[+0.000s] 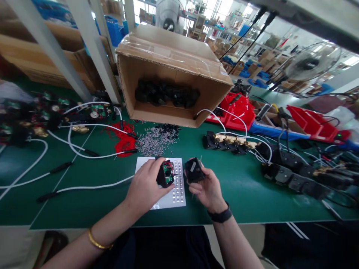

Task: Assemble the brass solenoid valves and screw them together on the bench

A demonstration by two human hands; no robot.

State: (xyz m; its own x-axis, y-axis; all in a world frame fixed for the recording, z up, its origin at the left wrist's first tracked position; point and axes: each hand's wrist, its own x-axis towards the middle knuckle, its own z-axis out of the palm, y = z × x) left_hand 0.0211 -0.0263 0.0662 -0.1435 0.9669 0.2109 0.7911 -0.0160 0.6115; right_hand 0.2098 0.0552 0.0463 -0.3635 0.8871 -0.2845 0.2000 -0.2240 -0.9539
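My left hand (147, 181) is closed around a black housing with a green circuit board (169, 173) and red wires showing in its open side. A white cable (98, 185) runs left from beside this hand to a black plug on the mat. My right hand (207, 186) grips a black plastic cover (194, 170), apart from the housing and to its right. A thin pin-like piece shows by the cover's upper edge; I cannot make out what it is. Under the left hand lies a white sheet (179, 200) with rows of small clear round dots.
Loose screws (155, 142) lie in a pile beside red rings (125, 144). Behind them an open cardboard box (174, 45) holds black parts. Finished-looking black units with brass fittings (235, 141) stand right; circuit-board assemblies (97, 112) and white cables lie left. Red bins (238, 112) stand behind.
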